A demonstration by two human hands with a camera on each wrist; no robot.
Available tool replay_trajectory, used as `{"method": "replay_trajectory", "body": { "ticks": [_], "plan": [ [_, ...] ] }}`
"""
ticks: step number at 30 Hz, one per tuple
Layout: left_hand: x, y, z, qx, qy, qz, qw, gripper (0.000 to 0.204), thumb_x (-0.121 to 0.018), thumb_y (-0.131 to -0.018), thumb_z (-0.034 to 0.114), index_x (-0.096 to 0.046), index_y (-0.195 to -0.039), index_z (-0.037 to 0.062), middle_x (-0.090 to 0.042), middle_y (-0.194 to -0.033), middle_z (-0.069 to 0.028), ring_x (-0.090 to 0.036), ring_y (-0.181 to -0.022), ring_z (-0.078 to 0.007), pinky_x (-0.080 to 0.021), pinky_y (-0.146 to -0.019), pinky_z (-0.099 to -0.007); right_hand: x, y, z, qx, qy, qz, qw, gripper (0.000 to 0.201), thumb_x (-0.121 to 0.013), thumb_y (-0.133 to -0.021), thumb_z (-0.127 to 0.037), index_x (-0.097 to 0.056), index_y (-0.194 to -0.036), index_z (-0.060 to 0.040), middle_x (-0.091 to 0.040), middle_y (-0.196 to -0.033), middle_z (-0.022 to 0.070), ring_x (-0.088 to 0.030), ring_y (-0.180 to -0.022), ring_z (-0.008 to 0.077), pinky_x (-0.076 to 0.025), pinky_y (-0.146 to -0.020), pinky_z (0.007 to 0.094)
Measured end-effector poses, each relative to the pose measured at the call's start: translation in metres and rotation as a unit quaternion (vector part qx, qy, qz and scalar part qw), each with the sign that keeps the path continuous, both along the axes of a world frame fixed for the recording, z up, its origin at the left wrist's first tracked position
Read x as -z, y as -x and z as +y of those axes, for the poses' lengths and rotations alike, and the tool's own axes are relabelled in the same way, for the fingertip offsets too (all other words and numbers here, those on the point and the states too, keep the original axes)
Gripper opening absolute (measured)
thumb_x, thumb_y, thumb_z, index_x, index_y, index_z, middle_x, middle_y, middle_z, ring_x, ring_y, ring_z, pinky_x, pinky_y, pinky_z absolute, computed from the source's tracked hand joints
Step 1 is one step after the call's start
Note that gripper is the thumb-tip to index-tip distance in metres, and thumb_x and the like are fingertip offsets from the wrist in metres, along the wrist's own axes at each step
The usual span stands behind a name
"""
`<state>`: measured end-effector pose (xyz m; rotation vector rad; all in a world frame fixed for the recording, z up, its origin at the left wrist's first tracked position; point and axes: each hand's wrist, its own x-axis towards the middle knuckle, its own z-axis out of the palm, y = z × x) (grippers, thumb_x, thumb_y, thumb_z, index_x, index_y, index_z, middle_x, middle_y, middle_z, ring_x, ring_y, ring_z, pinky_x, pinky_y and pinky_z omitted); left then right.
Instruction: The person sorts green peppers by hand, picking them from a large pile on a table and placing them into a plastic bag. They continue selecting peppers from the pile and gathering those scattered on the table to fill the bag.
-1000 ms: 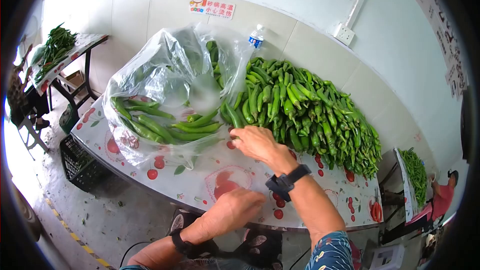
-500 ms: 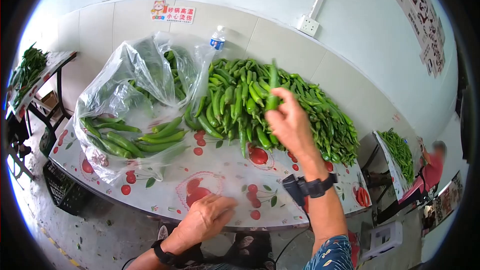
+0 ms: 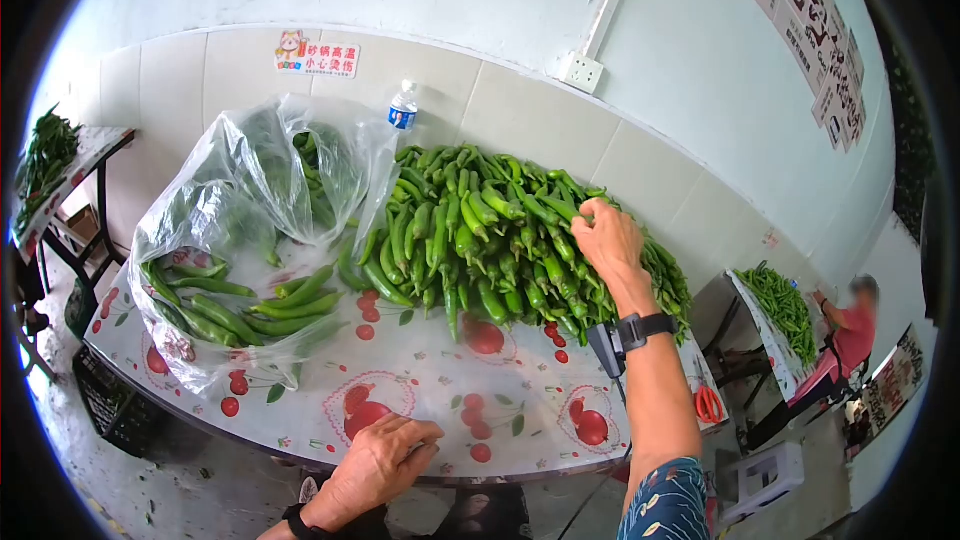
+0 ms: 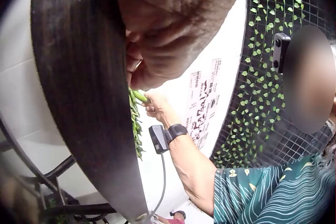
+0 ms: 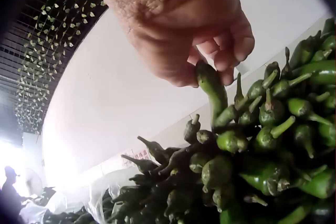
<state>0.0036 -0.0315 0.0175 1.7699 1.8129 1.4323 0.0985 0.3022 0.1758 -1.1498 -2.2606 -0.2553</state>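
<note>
My right hand [image 3: 612,245] is over the upper right of a large heap of green chili peppers [image 3: 470,230]. In the right wrist view its thumb and fingertips pinch one end of a green chili pepper [image 5: 212,92], whose other end meets the stems of the heap. My left hand [image 3: 385,455] rests at the table's front edge, fingers loosely bent and holding nothing. At the left of the table, a clear plastic bag [image 3: 225,165] lies wide at its mouth, with several larger green peppers [image 3: 225,315] inside.
The table [image 3: 430,410] has a cherry-patterned cover. A water bottle [image 3: 403,108] stands against the wall behind. A black crate [image 3: 110,400] is on the floor at the left. At the right, a person in pink [image 3: 852,330] sits by another pepper-laden table [image 3: 770,300].
My right hand went from the bag's right edge, carrying a pepper up and rightward, to the heap's upper right. My left hand stays by the table's front edge. The head view has swung right.
</note>
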Motion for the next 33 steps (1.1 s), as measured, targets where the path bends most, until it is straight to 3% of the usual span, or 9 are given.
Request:
{"method": "replay_trajectory", "body": {
  "ticks": [7, 10, 14, 17, 20, 23, 27, 30, 33],
  "plan": [
    [0.003, 0.0, 0.001, -0.012, -0.028, 0.014, 0.999, 0.017, -0.064, -0.079, 0.004, -0.062, -0.096, 0.0048, -0.066, -0.083, -0.0092, -0.063, -0.077, -0.0281, -0.052, -0.069, -0.0365, 0.011, 0.015, 0.014, -0.145, 0.053, 0.08, 0.985, 0.035, -0.066, -0.083, -0.032, -0.066, -0.109, -0.0089, -0.069, -0.095, 0.0161, -0.066, -0.088, 0.032, -0.051, -0.078, 0.0423],
    [0.004, 0.002, 0.0, 0.003, -0.013, 0.002, 1.0, 0.019, -0.064, -0.081, 0.007, -0.06, -0.099, 0.0048, -0.064, -0.083, -0.0132, -0.061, -0.081, -0.0334, -0.05, -0.071, -0.0415, 0.013, 0.018, 0.021, -0.122, 0.093, 0.076, 0.985, 0.036, -0.065, -0.083, -0.032, -0.065, -0.11, -0.0082, -0.068, -0.101, 0.0167, -0.064, -0.095, 0.0322, -0.049, -0.083, 0.0421],
    [0.001, 0.001, 0.001, -0.007, -0.019, 0.009, 1.0, 0.017, -0.064, -0.079, 0.004, -0.063, -0.096, 0.0044, -0.065, -0.082, -0.0098, -0.063, -0.078, -0.0287, -0.051, -0.069, -0.037, 0.013, 0.016, 0.02, -0.119, 0.009, 0.078, 0.99, 0.033, -0.063, -0.084, -0.031, -0.066, -0.107, -0.0079, -0.065, -0.11, 0.0164, -0.058, -0.105, 0.0337, -0.045, -0.091, 0.0416],
    [0.004, 0.002, 0.0, -0.007, -0.026, 0.003, 1.0, 0.018, -0.065, -0.08, 0.006, -0.062, -0.097, 0.0046, -0.065, -0.082, -0.0103, -0.062, -0.078, -0.0296, -0.051, -0.069, -0.0377, 0.012, 0.02, 0.001, -0.227, -0.082, 0.157, 0.958, 0.018, -0.062, -0.087, -0.019, -0.066, -0.099, -0.0061, -0.068, -0.098, 0.0139, -0.065, -0.087, 0.026, -0.05, -0.077, 0.037],
    [0.003, 0.002, 0.001, 0.001, -0.048, 0.003, 0.999, 0.02, -0.066, -0.08, 0.007, -0.062, -0.1, 0.0054, -0.064, -0.083, -0.0116, -0.062, -0.078, -0.0312, -0.051, -0.069, -0.0388, 0.01, 0.04, -0.048, -0.337, 0.014, 0.196, 0.921, 0.013, -0.062, -0.085, -0.01, -0.065, -0.097, -0.0054, -0.068, -0.08, 0.0111, -0.064, -0.066, 0.0195, -0.05, -0.062, 0.0303],
    [0.005, 0.001, 0.003, -0.007, -0.045, 0.015, 0.999, 0.021, -0.066, -0.08, 0.007, -0.061, -0.1, 0.0054, -0.063, -0.082, -0.0118, -0.062, -0.078, -0.0319, -0.051, -0.068, -0.039, 0.019, 0.065, -0.099, -0.374, 0.17, 0.063, 0.909, 0.017, -0.06, -0.087, -0.013, -0.066, -0.099, -0.003, -0.062, -0.073, 0.0021, -0.054, -0.065, 0.0086, -0.046, -0.062, 0.0249],
    [0.006, 0.001, 0.002, 0.0, -0.05, 0.007, 0.999, 0.02, -0.063, -0.08, 0.005, -0.06, -0.1, 0.0046, -0.063, -0.084, -0.0133, -0.061, -0.081, -0.0334, -0.051, -0.071, -0.0415, 0.06, 0.109, -0.131, -0.441, 0.259, -0.065, 0.857, 0.027, -0.061, -0.084, -0.018, -0.066, -0.106, -0.0033, -0.068, -0.089, 0.0162, -0.065, -0.077, 0.0221, -0.051, -0.073, 0.032],
    [0.008, 0.003, 0.001, 0.012, -0.034, 0.015, 0.999, 0.023, -0.062, -0.079, 0.003, -0.059, -0.102, 0.0037, -0.063, -0.087, -0.0143, -0.061, -0.086, -0.0342, -0.05, -0.075, -0.0424, 0.075, 0.142, -0.154, -0.476, 0.262, -0.143, 0.827, 0.044, -0.06, -0.08, -0.017, -0.056, -0.121, -0.0012, -0.064, -0.11, 0.0214, -0.061, -0.103, 0.0334, -0.047, -0.092, 0.0396],
    [0.008, 0.005, 0.002, 0.022, -0.024, 0.028, 0.999, 0.026, -0.062, -0.079, 0.003, -0.059, -0.104, 0.0036, -0.063, -0.089, -0.0141, -0.06, -0.088, -0.0342, -0.05, -0.078, -0.0423, 0.095, 0.177, -0.169, -0.566, 0.128, -0.156, 0.799, 0.052, -0.062, -0.078, -0.017, -0.051, -0.127, -0.0007, -0.058, -0.121, 0.021, -0.055, -0.114, 0.0327, -0.043, -0.098, 0.039]
  ]
}}
